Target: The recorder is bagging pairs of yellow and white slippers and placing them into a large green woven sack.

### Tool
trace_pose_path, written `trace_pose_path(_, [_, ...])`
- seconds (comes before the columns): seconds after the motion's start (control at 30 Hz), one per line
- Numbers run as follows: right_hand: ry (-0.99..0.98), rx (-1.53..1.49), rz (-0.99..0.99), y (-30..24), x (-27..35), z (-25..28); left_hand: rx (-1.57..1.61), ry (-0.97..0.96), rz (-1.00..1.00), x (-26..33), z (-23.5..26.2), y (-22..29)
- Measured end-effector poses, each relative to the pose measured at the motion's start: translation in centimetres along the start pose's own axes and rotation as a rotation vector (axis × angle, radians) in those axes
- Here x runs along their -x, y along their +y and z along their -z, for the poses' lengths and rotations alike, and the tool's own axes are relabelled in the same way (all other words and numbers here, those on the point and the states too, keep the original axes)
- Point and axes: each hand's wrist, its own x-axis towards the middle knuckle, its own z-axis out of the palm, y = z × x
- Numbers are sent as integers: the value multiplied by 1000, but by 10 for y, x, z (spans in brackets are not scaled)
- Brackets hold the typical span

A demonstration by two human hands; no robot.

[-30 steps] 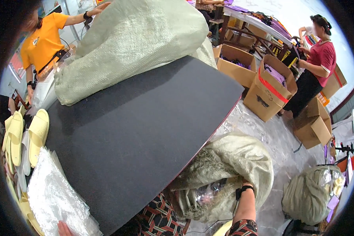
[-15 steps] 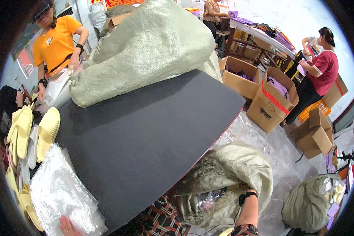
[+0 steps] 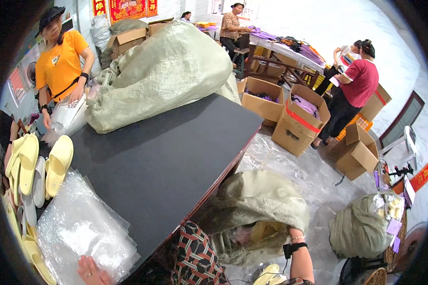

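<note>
My left hand (image 3: 94,272) lies with its fingers stretched over a stack of clear plastic bags (image 3: 88,228) at the table's near left corner. A ring shows on one finger. On the right, my right hand (image 3: 296,233) reaches to the rim of an open woven sack (image 3: 266,192) beside the table. Sack cloth hides its fingers, so its grip cannot be made out. Inside the sack mouth, something yellow (image 3: 264,231) and some purplish wrapped items show. Pale yellow slippers (image 3: 59,164) stand along the table's left edge, with grey ones among them.
A large stuffed woven sack (image 3: 161,76) covers the far side of the dark table (image 3: 152,166). Across it, a person in orange (image 3: 62,61) handles plastic bags. Cardboard boxes (image 3: 297,128) and a tied sack (image 3: 361,228) stand on the floor at right. Several people are farther back.
The view has shifted, moving the far scene leftward. The sack mouth at my right hand shows more of its contents, including something yellow. My left hand shows more fully on the bags.
</note>
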Motion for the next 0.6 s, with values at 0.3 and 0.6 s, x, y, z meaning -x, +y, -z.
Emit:
trace_pose_path(0.3, [-125, -261, 183, -49, 35, 155, 20, 107, 8, 15, 1, -6])
trace_pose_path(0.6, [-257, -342, 183, -35, 88, 265, 369, 66, 164, 29, 0, -9])
